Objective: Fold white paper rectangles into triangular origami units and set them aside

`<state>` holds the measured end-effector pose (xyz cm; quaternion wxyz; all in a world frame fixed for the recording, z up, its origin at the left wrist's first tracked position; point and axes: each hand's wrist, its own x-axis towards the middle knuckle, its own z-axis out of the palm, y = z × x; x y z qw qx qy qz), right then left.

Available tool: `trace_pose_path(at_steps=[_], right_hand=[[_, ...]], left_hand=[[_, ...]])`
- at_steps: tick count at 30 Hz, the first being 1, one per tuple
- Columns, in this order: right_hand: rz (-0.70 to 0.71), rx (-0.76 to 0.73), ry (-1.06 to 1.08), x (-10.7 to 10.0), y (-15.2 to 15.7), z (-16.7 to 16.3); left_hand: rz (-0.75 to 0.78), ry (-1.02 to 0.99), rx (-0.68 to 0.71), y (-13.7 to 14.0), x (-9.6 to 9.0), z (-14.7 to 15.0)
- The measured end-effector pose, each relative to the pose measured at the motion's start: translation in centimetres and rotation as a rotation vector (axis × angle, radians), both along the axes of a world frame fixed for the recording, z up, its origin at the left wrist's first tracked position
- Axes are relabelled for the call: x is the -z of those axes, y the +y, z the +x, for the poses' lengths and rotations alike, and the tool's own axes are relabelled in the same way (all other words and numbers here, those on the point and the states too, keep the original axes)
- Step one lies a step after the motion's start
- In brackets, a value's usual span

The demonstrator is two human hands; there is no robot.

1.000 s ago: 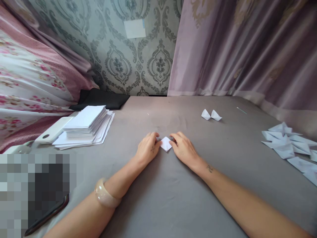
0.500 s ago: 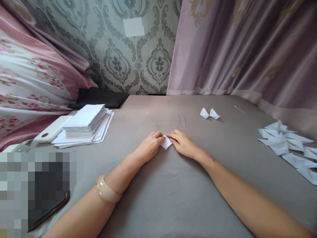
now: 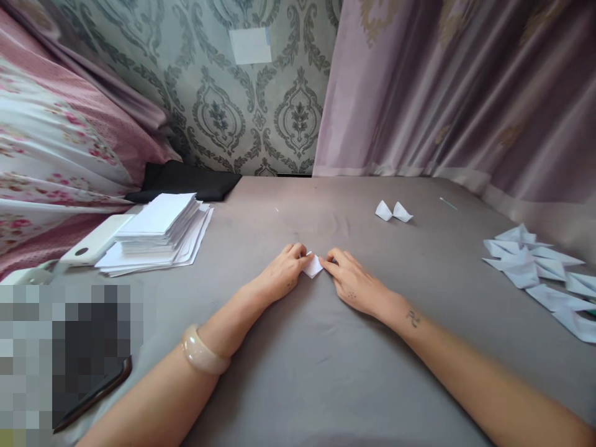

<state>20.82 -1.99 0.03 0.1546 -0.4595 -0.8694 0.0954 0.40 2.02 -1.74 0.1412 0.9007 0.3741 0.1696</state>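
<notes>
A person's left hand (image 3: pixel 285 273) pinched a small folded white paper (image 3: pixel 313 267) on the gray cloth (image 3: pixel 321 385), well short of its far edge; the right hand (image 3: pixel 356 282) touched the paper's right corner, its grip impossible to tell.

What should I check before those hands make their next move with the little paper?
1. Folded paper lies between both hands: ok.
2. Left hand has fingers on the paper: ok.
3. Right hand is at the paper's right corner: ok; how firmly it presses: cannot tell.
4. Creases sharp and even: cannot tell, too small.
5. Paper stack sits apart from the hands, at left: ok.
6. Two small folded pieces stand beyond the right hand, untouched: ok.
</notes>
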Motion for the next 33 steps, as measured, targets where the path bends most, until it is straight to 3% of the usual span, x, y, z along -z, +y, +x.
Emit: trace_pose_path(at_steps=[5, 9, 14, 18, 24, 30, 33], right_hand=[[0.019, 0.036, -0.139, -0.4, -0.4, -0.5], [0.088, -0.010, -0.008, -0.2, -0.7, -0.9], [0.038, -0.087, 0.041, 0.0, -1.0, -1.2], [0.037, -0.077, -0.017, -0.2, -1.2, -1.3], [0.072, -0.089, -0.078, -0.3, -1.5, -1.2], [0.107, -0.083, -0.093, -0.2, -1.4, -1.2], [0.100, -0.071, -0.091, -0.2, -1.3, -1.3]], left_hand=[[0.000, -0.062, 0.027, 0.5, 0.5, -0.4], [0.061, -0.019, 0.026, 0.4, 0.9, -0.4], [0.083, -0.020, 0.004, 0.2, 0.8, -0.1], [-0.022, -0.132, -0.016, 0.5, 0.3, -0.3], [-0.271, -0.303, -0.172, 0.8, -0.4, -1.2], [-0.304, -0.287, -0.223, 1.0, -0.5, -1.9], [-0.177, -0.254, -0.182, 0.7, -0.7, -1.6]])
